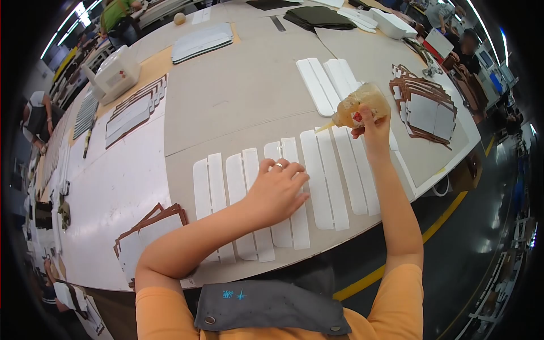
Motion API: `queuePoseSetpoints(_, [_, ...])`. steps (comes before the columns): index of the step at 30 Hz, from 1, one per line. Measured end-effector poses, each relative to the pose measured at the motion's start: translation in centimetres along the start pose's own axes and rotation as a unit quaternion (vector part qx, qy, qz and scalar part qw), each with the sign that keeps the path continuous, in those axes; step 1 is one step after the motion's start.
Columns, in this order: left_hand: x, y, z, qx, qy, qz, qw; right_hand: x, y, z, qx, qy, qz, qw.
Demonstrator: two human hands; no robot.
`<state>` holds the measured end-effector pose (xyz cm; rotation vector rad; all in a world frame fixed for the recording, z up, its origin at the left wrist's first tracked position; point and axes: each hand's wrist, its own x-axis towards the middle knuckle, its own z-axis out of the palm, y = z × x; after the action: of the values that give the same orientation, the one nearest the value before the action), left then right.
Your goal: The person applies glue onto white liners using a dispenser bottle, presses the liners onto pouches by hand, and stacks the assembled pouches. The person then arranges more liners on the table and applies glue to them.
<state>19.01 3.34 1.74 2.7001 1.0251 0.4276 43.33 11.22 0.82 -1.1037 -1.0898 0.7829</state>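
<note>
A clouded yellowish squeeze bottle [371, 96] is in my right hand [371, 124], tilted with its narrow nozzle pointing left and down above the white pieces. My left hand [277, 187], with a ring on one finger, rests palm down over the middle white strips, fingers apart and curved. Several long white pieces [323, 187] lie side by side along the near part of the table [226, 124]. Each shows a narrow lengthwise gap. Two more white pieces [317, 85] lie farther off, beyond the bottle.
Stacks of brown-edged panels lie right [430, 113], left [136, 116] and near left [147, 238]. A white jug [116, 73] stands at the left. Pale sheets [203, 42] and dark sheets [319, 18] are stacked at the back. People work around the far edges.
</note>
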Motion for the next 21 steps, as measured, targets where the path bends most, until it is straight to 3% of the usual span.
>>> queuePoseSetpoints(10, [1.9,0.9,1.7,0.046,-0.088,-0.012,0.995,1.4,1.3,0.8,-0.029,-0.023,0.002,0.999])
queuePoseSetpoints(21, [1.7,0.9,2.7,0.069,-0.054,-0.017,0.996,-2.0,-0.5,-1.1,-0.025,-0.051,0.057,0.997])
